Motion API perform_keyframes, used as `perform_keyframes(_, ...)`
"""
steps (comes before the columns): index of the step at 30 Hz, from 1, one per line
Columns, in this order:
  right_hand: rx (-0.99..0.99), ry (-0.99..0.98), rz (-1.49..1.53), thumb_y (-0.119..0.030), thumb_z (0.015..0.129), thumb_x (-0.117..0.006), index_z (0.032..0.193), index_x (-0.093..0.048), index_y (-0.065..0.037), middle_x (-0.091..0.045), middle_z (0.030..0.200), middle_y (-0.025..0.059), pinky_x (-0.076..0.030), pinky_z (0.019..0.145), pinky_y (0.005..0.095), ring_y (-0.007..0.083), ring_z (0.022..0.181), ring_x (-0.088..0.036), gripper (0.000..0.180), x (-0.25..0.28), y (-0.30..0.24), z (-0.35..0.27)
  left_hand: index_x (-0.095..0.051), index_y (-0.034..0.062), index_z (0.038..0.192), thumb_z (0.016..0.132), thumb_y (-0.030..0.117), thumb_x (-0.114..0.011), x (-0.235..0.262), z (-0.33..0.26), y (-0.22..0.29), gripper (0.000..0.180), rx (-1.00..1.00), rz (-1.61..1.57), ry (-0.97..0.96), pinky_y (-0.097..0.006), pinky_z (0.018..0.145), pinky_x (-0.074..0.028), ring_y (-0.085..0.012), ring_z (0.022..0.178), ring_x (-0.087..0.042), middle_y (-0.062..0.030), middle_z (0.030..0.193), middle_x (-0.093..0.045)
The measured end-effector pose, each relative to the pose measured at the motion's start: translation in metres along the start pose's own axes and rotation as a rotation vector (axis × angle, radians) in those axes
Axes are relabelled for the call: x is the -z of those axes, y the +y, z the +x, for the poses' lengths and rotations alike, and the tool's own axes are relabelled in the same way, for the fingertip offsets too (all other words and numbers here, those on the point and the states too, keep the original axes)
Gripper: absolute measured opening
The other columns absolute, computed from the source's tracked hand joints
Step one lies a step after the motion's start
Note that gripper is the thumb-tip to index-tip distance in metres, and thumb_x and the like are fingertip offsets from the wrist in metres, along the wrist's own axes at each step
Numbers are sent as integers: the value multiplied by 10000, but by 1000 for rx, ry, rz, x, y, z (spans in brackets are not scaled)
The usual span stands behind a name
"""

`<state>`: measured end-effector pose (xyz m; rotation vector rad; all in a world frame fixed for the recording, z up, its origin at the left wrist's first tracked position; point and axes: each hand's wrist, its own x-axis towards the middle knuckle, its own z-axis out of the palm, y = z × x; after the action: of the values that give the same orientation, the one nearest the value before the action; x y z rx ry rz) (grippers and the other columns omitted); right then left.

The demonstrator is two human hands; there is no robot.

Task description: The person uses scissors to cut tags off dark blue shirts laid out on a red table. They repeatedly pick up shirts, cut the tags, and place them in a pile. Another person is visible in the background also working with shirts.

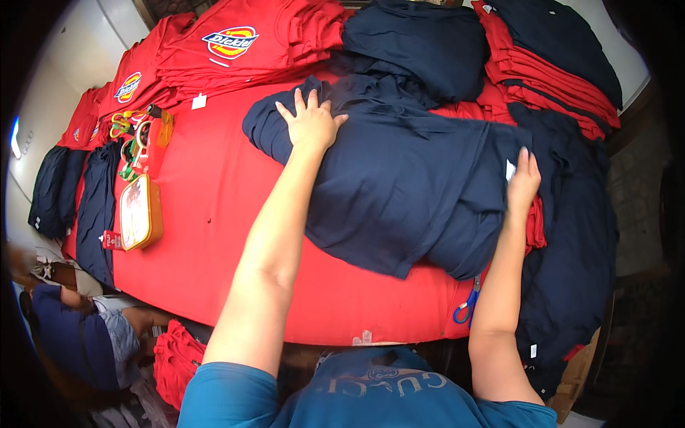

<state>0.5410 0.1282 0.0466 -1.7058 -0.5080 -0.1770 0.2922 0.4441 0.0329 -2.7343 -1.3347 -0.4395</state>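
A navy T-shirt (399,185), partly folded, lies spread over the red-covered table in front of me. My left hand (312,123) rests flat on its upper left part, fingers spread wide. At the shirt's right edge is my right hand (524,182), its fingers stretched out and close together beside a small white label (510,170). The thumb of that hand is hard to make out. Below the shirt's lower right corner lies a pair of blue-handled scissors (467,303), partly covered by my forearm.
Stacks of red shirts (285,36) and folded navy shirts (414,46) line the far side. More navy garments (571,235) hang over the right edge. At left are a yellow-rimmed box (140,212) and several scissors and tape rolls (135,146). Another person (78,335) is at lower left.
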Motion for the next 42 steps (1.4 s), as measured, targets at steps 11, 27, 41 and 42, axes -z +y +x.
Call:
perform_keyframes(11, 251, -1295, -532, -562, 999, -324, 1485, -412, -179, -287, 1587, 77, -38, 1212, 443, 248, 1498, -152, 625, -103, -26, -45, -577, 79, 1292, 809, 344, -752, 2, -12, -19, 578, -138, -679, 622, -477, 1105, -306, -344, 1282, -445, -151, 1358, -514)
perform_keyframes(27, 144, -1220, -1104, -705, 900, -414, 1358, -579, -153, -511, 1435, 117, -154, 1165, 562, 320, 1382, -400, 736, -115, -100, -47, -353, -37, 1391, 909, 73, -615, 43, -257, -11, 559, 495, -1913, -258, -379, 1016, -454, -239, 1224, -512, -174, 1388, -465)
perform_keyframes(41, 290, -943, -743, -684, 900, -455, 1491, -400, -249, -214, 1603, 142, -36, 1143, 662, 253, 1506, -110, 736, -48, -74, -157, -612, 47, 1008, 849, 178, -746, 72, -301, -293, 246, 544, -1121, -452, -255, 657, -470, -87, 758, -589, -25, 863, -649)
perform_keyframes(42, 259, -884, -780, -666, 865, -535, 1442, -464, -173, -357, 1520, 202, -217, 1137, 602, 305, 1449, -278, 763, -54, -77, -159, -604, 49, 960, 855, 193, -744, 69, -302, -303, 227, 566, -1106, -346, -266, 644, -471, -83, 732, -582, -10, 834, -641)
